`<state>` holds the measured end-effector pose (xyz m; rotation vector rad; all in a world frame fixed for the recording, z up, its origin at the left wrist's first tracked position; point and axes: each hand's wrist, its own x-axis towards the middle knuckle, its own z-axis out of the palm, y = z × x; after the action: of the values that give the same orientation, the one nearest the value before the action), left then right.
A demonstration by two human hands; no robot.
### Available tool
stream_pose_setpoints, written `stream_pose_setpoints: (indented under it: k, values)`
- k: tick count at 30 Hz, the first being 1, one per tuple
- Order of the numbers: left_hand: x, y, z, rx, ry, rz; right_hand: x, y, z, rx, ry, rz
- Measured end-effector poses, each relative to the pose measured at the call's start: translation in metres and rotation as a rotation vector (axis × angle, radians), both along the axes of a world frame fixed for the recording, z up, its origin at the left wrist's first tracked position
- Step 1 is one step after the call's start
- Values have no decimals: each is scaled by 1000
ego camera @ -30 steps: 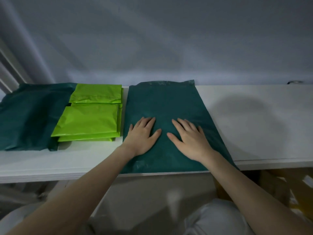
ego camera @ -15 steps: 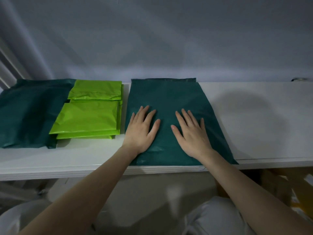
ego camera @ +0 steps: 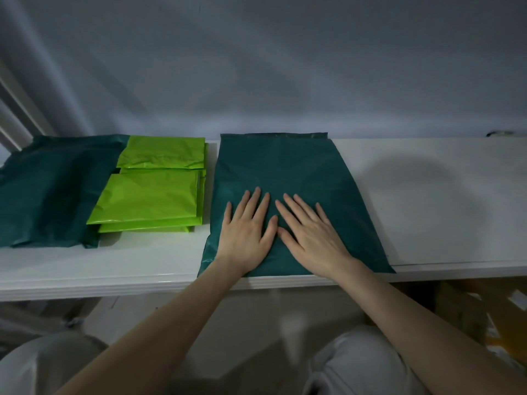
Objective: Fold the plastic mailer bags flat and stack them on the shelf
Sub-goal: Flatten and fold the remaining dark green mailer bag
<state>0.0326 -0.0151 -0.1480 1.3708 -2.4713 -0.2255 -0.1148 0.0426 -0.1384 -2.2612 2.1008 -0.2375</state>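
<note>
A white shelf [ego camera: 427, 195] carries dark green mailers [ego camera: 285, 166] and lime-green mailers [ego camera: 151, 195].

No writing to read anywhere.

The dark green mailer bag [ego camera: 285, 166], the lime green bags [ego camera: 151, 195] and the white shelf [ego camera: 442, 195] all show plain, unprinted surfaces.

Both hands [ego camera: 281, 235] flat on teal mailer [ego camera: 285, 163]

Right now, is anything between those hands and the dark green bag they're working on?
Nothing visible. The left hand and right hand both lie flat, fingers straight, directly on the dark green bag, which rests on the shelf. The lime bags sit apart, to its left.
</note>
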Motion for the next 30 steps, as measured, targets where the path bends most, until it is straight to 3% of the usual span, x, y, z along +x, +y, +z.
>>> stream_pose_setpoints:
  k: [3,8,15,17,19,20,23,30]
  values:
    - [5,-6,1,86,100,86,-15,-2,-1,28,-101,-132]
    - [10,-12,1,221,239,149,-44,5,-8,124,-467,-425]
    - [12,-18,8,344,307,208,-45,4,2,146,-482,-422]
    - [15,-24,18,274,250,200,-49,0,10,145,-464,-439]
    - [15,-33,30,341,406,169,-54,-9,19,128,-433,-475]
    - [17,-44,32,308,390,132,-57,-14,24,114,-421,-496]
    - [12,-70,44,234,367,279,-68,-32,34,68,-413,-539]
    - [5,-128,43,505,351,367,-94,-70,38,76,-636,-645]
